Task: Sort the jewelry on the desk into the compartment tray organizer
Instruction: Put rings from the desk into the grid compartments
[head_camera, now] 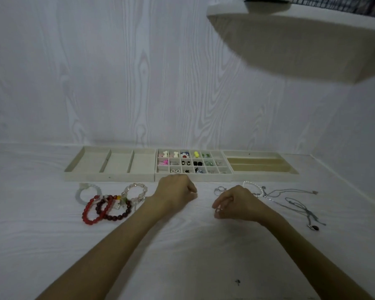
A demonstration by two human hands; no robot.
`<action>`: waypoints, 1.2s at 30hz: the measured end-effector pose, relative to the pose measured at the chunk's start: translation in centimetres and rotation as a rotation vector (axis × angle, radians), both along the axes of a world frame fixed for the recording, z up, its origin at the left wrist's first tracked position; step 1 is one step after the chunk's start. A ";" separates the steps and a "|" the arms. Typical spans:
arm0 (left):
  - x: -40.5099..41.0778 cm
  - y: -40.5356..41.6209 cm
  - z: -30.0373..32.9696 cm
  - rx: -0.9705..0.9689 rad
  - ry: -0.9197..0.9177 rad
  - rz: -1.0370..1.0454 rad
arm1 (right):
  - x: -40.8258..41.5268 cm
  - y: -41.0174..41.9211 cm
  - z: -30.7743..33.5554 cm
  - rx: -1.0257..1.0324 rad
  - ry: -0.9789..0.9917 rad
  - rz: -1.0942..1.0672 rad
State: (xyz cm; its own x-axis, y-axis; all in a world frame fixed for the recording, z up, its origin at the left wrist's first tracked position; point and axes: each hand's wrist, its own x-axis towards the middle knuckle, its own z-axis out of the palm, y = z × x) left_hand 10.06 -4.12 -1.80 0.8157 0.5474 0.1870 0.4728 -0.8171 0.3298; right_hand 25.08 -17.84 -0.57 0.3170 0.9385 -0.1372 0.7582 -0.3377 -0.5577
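Both forearms extend over the white wood-grain desk (182, 245) toward the tray organizer.

**Left hand** (174, 191): fingers curled inward, knuckles up, positioned just short of the front wall of the middle tray. Whether this grip contains anything cannot be determined; the fingertips are hidden under the hand.

**Right hand** (236, 204): fingers curled, grip clamped on a small silver ring (218, 210) pinched at the fingertips, held above the desk.

**Relative to the right grip:**
- Beyond it, slightly toward the trays: a loose cluster of silver rings (220, 190) on the desk.
- Beyond the knuckles: a white pearl bracelet (252, 185), partly hidden by the hand.
- Outward, to its right: thin grey necklaces (294, 202) spread on the desk, one ending in a dark pendant (314, 227).

**Relative to the left grip:**
- Outward, to its left: a clear crystal bead bracelet (135, 190), a dark red bead bracelet (115, 214), a bright red bead bracelet (91, 211) and a pale bracelet (82, 194), several overlapping.
- Directly beyond: the gridded tray (194, 177), its small cells holding assorted earrings (185, 163).
- Beyond and left: a three-compartment tray (108, 177).

A slotted tray (262, 177) lies beyond the right grip. The three trays sit side by side, touching, against the wall.
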 end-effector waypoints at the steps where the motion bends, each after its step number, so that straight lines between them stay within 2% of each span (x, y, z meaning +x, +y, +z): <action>1: -0.2 0.3 0.0 -0.004 0.005 -0.008 | 0.1 0.3 0.2 -0.005 -0.014 0.012; 3: -0.7 1.0 -0.1 -0.010 -0.006 -0.031 | 0.4 1.1 0.9 0.027 0.042 0.019; 7: -1.3 3.0 -0.5 0.013 -0.019 -0.059 | 1.3 4.5 2.6 0.197 0.276 -0.018; 12: -2.3 6.3 1.2 -0.066 -0.019 -0.032 | 1.0 11.2 3.1 0.242 0.393 -0.047; 15: -4.4 8.4 2.3 -0.189 -0.041 0.057 | 0.6 13.3 3.0 0.221 0.347 -0.068; 19: -7.0 10.8 3.3 -0.470 -0.145 0.224 | -0.6 15.0 2.9 0.158 0.242 -0.045; 22: -7.7 11.7 4.1 -0.690 -0.184 0.353 | -2.1 16.0 3.4 0.154 0.232 0.023; 25: -7.9 11.5 4.9 -0.845 -0.207 0.415 | -3.3 16.7 3.8 0.082 0.234 -0.020; 29: -7.9 11.1 6.2 -0.955 -0.287 0.460 | -4.2 17.1 4.1 0.036 0.199 -0.100; 31: -8.0 11.5 6.6 -0.989 -0.317 0.490 | -4.3 17.3 4.0 0.026 0.110 -0.111; 36: -8.7 12.1 7.2 -0.993 -0.375 0.533 | -4.8 17.4 3.5 0.017 -0.093 0.016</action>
